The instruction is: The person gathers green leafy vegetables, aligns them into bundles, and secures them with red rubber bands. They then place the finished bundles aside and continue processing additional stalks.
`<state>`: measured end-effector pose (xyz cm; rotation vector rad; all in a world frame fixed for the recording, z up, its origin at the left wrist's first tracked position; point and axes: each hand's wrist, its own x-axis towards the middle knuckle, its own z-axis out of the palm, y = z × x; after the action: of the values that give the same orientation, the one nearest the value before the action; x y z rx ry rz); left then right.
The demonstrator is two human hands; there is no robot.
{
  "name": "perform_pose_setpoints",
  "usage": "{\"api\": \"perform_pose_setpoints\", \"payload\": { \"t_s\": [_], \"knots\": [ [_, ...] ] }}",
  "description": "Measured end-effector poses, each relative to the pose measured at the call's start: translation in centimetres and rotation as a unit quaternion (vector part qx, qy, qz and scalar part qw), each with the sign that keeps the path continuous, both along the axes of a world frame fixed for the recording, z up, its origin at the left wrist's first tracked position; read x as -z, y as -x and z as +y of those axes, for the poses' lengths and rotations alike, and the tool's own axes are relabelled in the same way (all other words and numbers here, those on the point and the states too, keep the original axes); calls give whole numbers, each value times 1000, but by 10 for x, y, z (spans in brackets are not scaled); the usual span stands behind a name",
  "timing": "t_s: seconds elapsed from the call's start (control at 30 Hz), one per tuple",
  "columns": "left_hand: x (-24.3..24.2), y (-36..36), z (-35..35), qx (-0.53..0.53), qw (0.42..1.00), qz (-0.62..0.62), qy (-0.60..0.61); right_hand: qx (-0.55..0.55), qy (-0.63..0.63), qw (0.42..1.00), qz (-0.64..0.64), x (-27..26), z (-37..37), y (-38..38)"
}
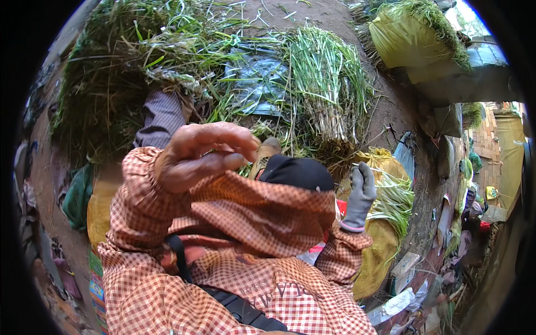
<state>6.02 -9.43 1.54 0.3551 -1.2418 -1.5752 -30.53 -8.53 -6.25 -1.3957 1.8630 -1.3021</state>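
My bare left hand (pixel 205 157) is raised at left of centre, its fingers curled above the thumb with a gap and nothing visible between them. On the right, my right hand (pixel 361 194) wears a grey glove, its fingers held close together. A thin pale stalk shows by its fingertips; whether it is held is unclear. Beside that glove, pale-stemmed green stalks (pixel 391 201) lie over a yellow woven sack (pixel 374 259). Ahead stands a thick bundle of green onion-like stalks (pixel 328 83), its rooty ends towards me. A black cloth-like thing (pixel 297 171) lies between my hands.
A large heap of green stalks (pixel 104 83) fills the upper left, beside a grey plastic sheet (pixel 259 81). More greens lie on a yellow-wrapped bundle (pixel 410 37) at upper right. A green bag (pixel 78 197) stands at left; scattered wrappers (pixel 393 303) lie at lower right.
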Motion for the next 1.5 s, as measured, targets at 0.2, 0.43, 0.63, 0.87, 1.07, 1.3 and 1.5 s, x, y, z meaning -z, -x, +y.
{"api": "perform_pose_setpoints", "payload": {
  "t_s": [0.2, 0.43, 0.63, 0.87, 1.07, 1.3, 1.5],
  "knots": [
    [-41, -16, -64, 149, 964, 52, 216, -156, -115, 971, 140, 55, -136, -19],
    [-30, -62, -108, 159, 962, 41, 217, -251, -340, 853, 305, 163, -271, -63],
    [71, -14, -123, 93, 980, 161, 65, -119, -361, 769, 515, 241, -305, -56],
    [212, 56, -102, -61, 914, -75, -394, -301, -447, 792, 286, 240, -255, -76],
    [304, 67, -111, -149, 835, -224, -479, -344, -236, 894, 162, 255, -186, -109],
    [325, 64, -142, -202, 833, -150, -493, -325, -142, 935, -1, 239, -169, -101],
    [273, 78, -164, -173, 901, 103, -384, -277, -113, 921, -251, 172, -160, -112]
  ]
}}
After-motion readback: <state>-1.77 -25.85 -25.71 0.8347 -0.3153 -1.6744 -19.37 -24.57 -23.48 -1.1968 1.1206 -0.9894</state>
